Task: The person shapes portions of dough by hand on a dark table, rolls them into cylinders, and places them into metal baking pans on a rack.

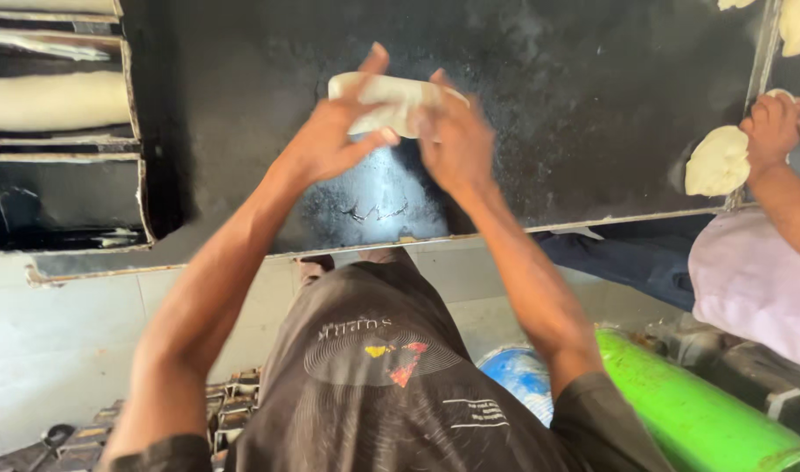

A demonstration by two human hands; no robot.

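A pale flat piece of dough [384,98] is held up between both my hands above a black oily worktop [548,114]. My left hand [334,131] grips its left side, thumb under and fingers over. On the dough's right side sits my right hand [457,140], fingers curled over the edge. The dough is clear of the worktop surface.
A co-worker's hand [771,127] at the right presses on another round of dough [719,162]. More dough lies at the top right [799,24]. Black loaf tins with dough [55,100] stand at the left. A green cylinder [688,406] lies on the floor at the lower right.
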